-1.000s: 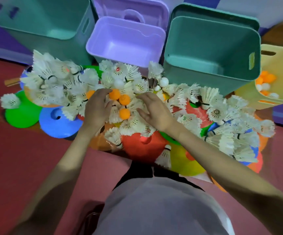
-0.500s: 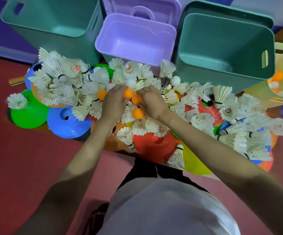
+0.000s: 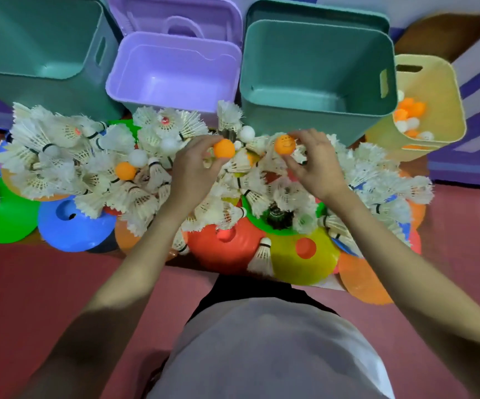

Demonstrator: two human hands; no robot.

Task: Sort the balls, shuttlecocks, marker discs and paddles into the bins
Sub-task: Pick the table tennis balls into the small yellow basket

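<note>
We see our left hand [image 3: 192,168] holding an orange ball [image 3: 224,148] pinched between thumb and fingertips, so the grip is narrow and closed on it, with the ball sitting at the far tip of the hand, raised just above the heap. Our right hand [image 3: 316,165] holds a second orange ball [image 3: 284,144] the same way, the ball at the left, far end of the grip, thumb below and fingers curled over it. The two balls hang near each other, a white ball [image 3: 246,133] lying just beyond and between them.

Under both hands spreads a heap of white shuttlecocks [image 3: 60,156], and among them to the left lies a loose orange ball [image 3: 125,170] touching another white ball [image 3: 138,158]. Beneath the feathers lie marker discs: a green disc [image 3: 0,223] at the far left, a blue disc [image 3: 74,226] beside it, a red disc [image 3: 221,246] near us, and a yellow disc [image 3: 305,260] to its right.

On the far side stand a left teal bin [image 3: 31,67], a purple bin [image 3: 172,79], a right teal bin [image 3: 319,82], and at far right a yellow bin [image 3: 434,90] with orange and white balls inside.
</note>
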